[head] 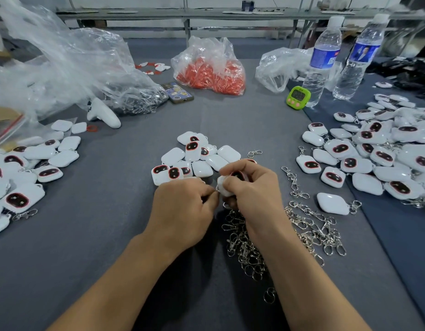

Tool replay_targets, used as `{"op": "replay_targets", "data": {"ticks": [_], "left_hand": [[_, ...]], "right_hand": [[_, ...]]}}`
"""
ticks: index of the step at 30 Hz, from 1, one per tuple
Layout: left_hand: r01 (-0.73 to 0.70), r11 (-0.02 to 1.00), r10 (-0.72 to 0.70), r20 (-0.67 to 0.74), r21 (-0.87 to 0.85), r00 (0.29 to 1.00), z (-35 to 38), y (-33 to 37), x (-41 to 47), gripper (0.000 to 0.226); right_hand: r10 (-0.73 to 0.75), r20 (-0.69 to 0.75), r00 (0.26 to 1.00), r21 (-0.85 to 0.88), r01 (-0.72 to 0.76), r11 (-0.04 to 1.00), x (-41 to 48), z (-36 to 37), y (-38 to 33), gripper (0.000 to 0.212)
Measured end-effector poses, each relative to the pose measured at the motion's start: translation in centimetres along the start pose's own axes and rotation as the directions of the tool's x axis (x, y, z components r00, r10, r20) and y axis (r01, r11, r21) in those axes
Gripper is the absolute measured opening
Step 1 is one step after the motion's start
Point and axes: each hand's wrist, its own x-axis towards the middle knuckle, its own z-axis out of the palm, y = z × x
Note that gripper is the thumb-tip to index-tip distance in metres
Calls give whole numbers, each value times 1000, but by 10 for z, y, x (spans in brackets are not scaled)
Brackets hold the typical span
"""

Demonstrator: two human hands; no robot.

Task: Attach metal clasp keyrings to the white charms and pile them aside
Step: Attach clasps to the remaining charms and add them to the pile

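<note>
- Right hand (252,187) gripped a white charm (223,188); curled fingers of the left hand (182,206) pinched its edge
- Loose charms (202,168) lay just behind on the desk (87,235), keyrings (311,225) under the right wrist

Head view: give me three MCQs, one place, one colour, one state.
1. Where is the loose keyring heap?
A. By the bottles
B. Under and right of the right hand
C. In the orange bag

2. Timer colour?
A. Blue
B. Red
C. Green

3. Right hand?
A. Gripping a white charm
B. Flat on the table
C. Holding a bottle

B: it spreads below and beside that hand.
C: its casing is green.
A: fingers curl round the charm.
</note>
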Motion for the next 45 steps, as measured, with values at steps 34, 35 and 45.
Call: {"op": "replay_targets", "data": {"ticks": [34,35,45], "left_hand": [[272,648,-295,96,-711,951,8,0,8,18],[267,682,-291,82,-681,953,8,0,7,17],[274,750,-278,89,-602,956,9,-3,6,11]], "right_hand": [[27,36,999,136,-31,990,5,-19,-13,30],[-6,32,999,92,3,996,4,-18,-13,30],[-37,76,996,1,37,999,2,-17,-13,30]]}}
